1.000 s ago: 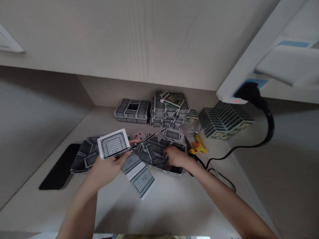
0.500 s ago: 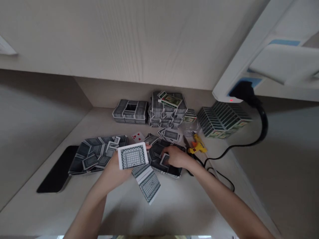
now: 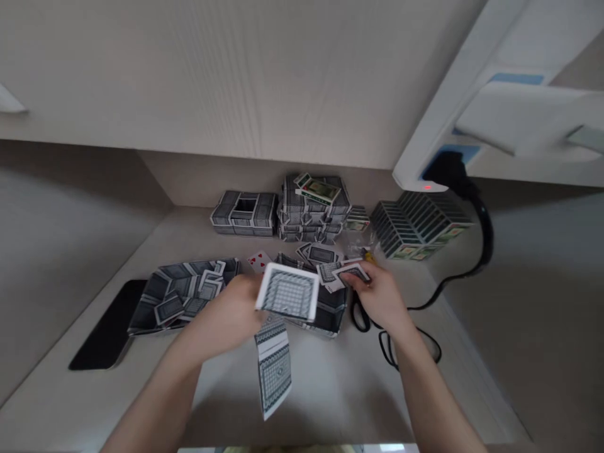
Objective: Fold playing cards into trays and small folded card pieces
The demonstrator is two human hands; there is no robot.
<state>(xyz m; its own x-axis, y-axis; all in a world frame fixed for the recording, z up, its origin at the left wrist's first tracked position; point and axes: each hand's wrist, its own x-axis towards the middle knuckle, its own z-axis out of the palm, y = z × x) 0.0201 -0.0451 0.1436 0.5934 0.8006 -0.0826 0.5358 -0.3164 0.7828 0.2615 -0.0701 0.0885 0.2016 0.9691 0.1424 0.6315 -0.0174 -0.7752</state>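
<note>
My left hand (image 3: pixel 238 308) is closed on a piece made of joined playing cards. One grey-patterned card (image 3: pixel 289 292) faces up at its top, and a jointed strip (image 3: pixel 275 371) hangs below. The fingertips are hidden behind the card. In my right hand (image 3: pixel 380 294), several playing cards (image 3: pixel 353 272) are pinched between thumb and fingers, slightly fanned. Both hands are above a tray built of folded cards (image 3: pixel 330 314), partly covered by the held cards. Left of it lies a second card-built tray (image 3: pixel 141 314) with loose cards (image 3: pixel 170 308) inside.
Card-built boxes (image 3: pixel 245 220) stand along the back, with a stack (image 3: pixel 311 217) beside them. Rows of card packs (image 3: pixel 410 229) are at right. Scissors (image 3: pixel 361 316), a black cable (image 3: pixel 472 277), a yellow tool (image 3: pixel 369 257), a dark phone-like slab (image 3: pixel 111 327) and a red-heart card (image 3: pixel 258 260) lie about.
My right hand has lifted out of the middle tray and moved right, now holding several fanned cards. My left hand has shifted right, and its hanging strip is more upright.
</note>
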